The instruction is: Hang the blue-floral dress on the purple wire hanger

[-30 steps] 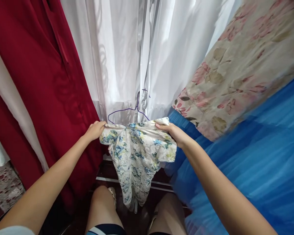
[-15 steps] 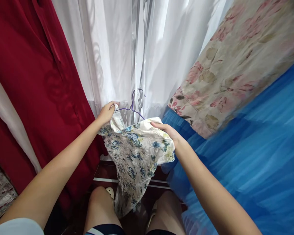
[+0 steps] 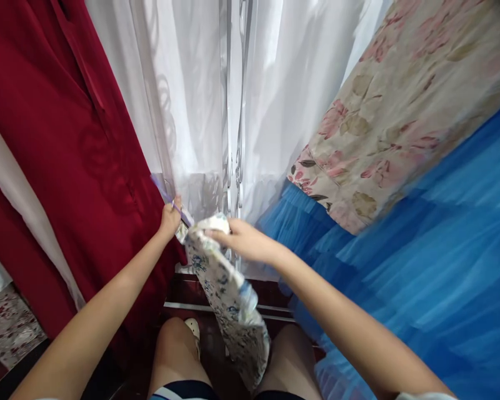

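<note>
Between my knees hangs a white dress [image 3: 229,300] with blue and yellow flowers, gathered into a narrow drape and slightly blurred. My right hand [image 3: 248,238] pinches its upper edge, thumb and fingers closed on the white cloth. To the left, my left hand [image 3: 170,219] is closed around a purple clothes hanger [image 3: 163,189], which tilts up and to the left in front of the red cloth. A small bit of the dress lies just below the left fingers; whether they grip that cloth too I cannot tell.
White curtains [image 3: 200,111] with silvery strips hang ahead. A long red garment [image 3: 100,166] hangs at left, a beige floral garment [image 3: 358,139] and blue tulle [image 3: 420,266] at right. Below are a dark red ledge [image 3: 187,291] and a cream clog [image 3: 193,330].
My right hand has moved left with the dress, which was spread wide and is now bunched. The hanger has swung left into my left hand, which has shifted slightly down and left.
</note>
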Action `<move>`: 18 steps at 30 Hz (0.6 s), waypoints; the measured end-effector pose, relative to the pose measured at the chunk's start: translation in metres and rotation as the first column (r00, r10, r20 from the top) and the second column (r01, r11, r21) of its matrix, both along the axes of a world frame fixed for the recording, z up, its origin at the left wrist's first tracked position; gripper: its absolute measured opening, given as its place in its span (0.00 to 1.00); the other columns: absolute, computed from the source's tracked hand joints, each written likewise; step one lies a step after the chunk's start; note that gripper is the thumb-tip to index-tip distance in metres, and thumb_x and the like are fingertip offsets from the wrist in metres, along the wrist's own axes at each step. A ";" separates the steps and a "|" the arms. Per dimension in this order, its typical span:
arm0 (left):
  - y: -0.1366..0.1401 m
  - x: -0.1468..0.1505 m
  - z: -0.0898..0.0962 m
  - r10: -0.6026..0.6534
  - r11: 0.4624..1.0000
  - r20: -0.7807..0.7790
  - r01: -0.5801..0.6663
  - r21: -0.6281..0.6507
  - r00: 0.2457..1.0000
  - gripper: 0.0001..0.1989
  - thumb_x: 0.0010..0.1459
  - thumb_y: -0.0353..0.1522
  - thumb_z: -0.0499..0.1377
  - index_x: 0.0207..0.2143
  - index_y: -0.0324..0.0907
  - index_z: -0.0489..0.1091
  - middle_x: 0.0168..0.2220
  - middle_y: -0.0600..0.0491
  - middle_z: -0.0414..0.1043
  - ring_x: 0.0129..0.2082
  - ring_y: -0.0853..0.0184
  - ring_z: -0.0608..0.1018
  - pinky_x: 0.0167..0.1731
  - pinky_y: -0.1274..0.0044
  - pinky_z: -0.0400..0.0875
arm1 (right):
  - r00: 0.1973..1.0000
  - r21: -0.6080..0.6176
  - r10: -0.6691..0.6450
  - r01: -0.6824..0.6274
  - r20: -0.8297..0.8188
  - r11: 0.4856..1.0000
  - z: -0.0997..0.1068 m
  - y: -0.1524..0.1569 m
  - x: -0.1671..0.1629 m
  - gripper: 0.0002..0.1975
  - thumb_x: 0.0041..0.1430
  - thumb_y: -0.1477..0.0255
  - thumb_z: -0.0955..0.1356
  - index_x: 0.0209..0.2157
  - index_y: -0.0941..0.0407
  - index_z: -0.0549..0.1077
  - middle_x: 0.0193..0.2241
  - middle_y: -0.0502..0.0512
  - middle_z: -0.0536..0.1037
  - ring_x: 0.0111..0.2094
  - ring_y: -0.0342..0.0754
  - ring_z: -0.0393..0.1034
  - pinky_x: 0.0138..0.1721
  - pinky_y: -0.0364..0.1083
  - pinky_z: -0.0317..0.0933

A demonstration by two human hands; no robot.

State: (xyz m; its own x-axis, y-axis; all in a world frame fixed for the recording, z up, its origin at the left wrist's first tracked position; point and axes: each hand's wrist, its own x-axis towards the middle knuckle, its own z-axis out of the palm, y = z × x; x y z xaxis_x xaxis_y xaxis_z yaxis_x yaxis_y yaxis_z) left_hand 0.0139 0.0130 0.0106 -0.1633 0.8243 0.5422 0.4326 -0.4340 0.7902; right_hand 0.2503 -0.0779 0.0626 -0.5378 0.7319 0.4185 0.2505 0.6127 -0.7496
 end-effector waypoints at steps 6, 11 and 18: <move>-0.078 0.055 -0.012 -0.532 0.800 0.422 0.599 -0.033 0.734 0.37 0.62 0.61 0.36 0.19 0.42 0.58 0.18 0.53 0.58 0.19 0.70 0.62 0.24 0.76 0.62 | 0.988 0.263 -0.077 0.040 0.132 0.964 -0.073 -0.014 0.025 0.46 0.54 0.53 0.73 0.69 0.52 0.55 0.65 0.67 0.62 0.64 0.65 0.57 0.63 0.62 0.54; -0.123 0.103 0.013 -0.668 0.389 0.644 0.912 -0.126 0.374 0.19 0.64 0.48 0.56 0.40 0.41 0.69 0.30 0.51 0.71 0.22 0.74 0.68 0.26 0.80 0.66 | 0.992 0.009 -0.118 0.118 0.048 0.993 -0.103 -0.050 0.054 0.21 0.59 0.56 0.71 0.51 0.51 0.74 0.33 0.53 0.79 0.30 0.55 0.74 0.34 0.51 0.67; -0.104 0.119 0.003 -0.781 0.331 0.550 0.943 -0.036 0.296 0.25 0.56 0.44 0.65 0.53 0.44 0.69 0.57 0.41 0.70 0.56 0.51 0.75 0.52 0.60 0.72 | 0.824 -0.644 -0.403 0.061 -0.399 0.763 -0.086 -0.097 0.118 0.15 0.58 0.56 0.70 0.30 0.53 0.78 0.24 0.56 0.80 0.22 0.52 0.73 0.24 0.48 0.66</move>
State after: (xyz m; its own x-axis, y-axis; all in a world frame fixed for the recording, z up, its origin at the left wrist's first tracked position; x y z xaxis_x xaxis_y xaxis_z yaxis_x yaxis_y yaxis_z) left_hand 0.1333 -0.0914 0.0134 0.6456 0.6873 0.3329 -0.4028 -0.0638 0.9130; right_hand 0.3685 -0.1744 -0.0233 -0.1628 0.9865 0.0164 -0.1790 -0.0131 -0.9838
